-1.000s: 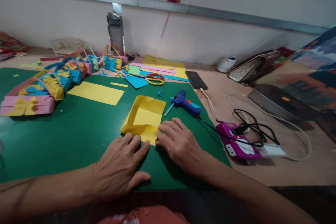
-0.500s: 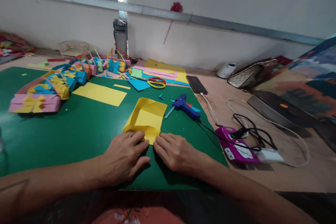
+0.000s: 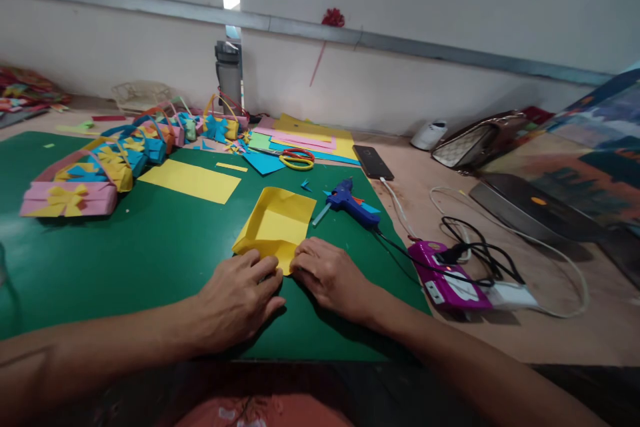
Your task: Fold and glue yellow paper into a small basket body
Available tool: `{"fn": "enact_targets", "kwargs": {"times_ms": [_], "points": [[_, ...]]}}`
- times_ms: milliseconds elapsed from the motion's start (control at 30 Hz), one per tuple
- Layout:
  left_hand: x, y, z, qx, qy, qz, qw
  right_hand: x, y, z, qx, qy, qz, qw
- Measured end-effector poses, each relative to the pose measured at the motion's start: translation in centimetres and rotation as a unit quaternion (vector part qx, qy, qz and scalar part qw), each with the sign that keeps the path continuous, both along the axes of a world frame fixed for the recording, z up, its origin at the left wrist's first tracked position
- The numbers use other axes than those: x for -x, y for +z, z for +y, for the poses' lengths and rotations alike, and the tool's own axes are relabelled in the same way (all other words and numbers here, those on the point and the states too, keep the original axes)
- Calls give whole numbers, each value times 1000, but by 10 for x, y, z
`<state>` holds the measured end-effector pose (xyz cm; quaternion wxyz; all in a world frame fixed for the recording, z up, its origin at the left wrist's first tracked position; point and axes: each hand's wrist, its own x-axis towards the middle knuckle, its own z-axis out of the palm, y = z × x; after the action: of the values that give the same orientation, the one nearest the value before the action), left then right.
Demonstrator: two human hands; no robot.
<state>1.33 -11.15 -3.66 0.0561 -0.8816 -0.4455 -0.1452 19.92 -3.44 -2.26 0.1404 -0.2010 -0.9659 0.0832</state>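
Note:
A creased sheet of yellow paper (image 3: 283,223) lies on the green mat, its left and near edges folded up. At its near edge, my left hand (image 3: 245,293) has bent fingers pressed on the folded flap, with the thumb resting apart toward me. My right hand (image 3: 333,277) is closed at the near right corner of the paper, its fingertips on the edge there. What the right fingertips pinch is partly hidden. Just right of the paper rests a blue glue gun (image 3: 350,203) with a glue stick in it.
Small paper baskets with bows (image 3: 70,199) line the left. A flat yellow rectangle (image 3: 193,180), scissors (image 3: 297,159) and coloured sheets (image 3: 345,140) lie farther back. At right are a phone (image 3: 373,162), a purple power strip (image 3: 447,280) and tangled cords. A bottle (image 3: 229,73) stands by the wall.
My right hand has shifted slightly up along the paper's right corner, its fingers curling more over the edge. My left hand stays on the near flap, its fingers a little more bent.

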Motion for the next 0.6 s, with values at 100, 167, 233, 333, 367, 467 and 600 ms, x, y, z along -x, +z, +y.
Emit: {"fn": "enact_targets", "kwargs": {"times_ms": [100, 167, 233, 333, 367, 467, 600], "points": [[0, 1, 0, 10, -9, 4, 1000, 1, -2, 2, 36, -3, 18, 999], [1, 2, 0, 14, -11, 4, 1000, 3, -3, 2, 53, -11, 23, 998], [1, 2, 0, 16, -11, 4, 1000, 4, -3, 2, 64, -27, 19, 997], [1, 1, -1, 11, -7, 0, 1000, 8, -1, -1, 67, -72, 5, 995], [1, 1, -1, 8, -7, -3, 1000, 9, 0, -2, 66, -86, -2, 994], [2, 0, -1, 2, -9, -7, 1000, 12, 3, -5, 62, -110, -21, 992], [2, 0, -1, -1, -11, -4, 1000, 15, 5, -7, 57, -129, -41, 989]]}}
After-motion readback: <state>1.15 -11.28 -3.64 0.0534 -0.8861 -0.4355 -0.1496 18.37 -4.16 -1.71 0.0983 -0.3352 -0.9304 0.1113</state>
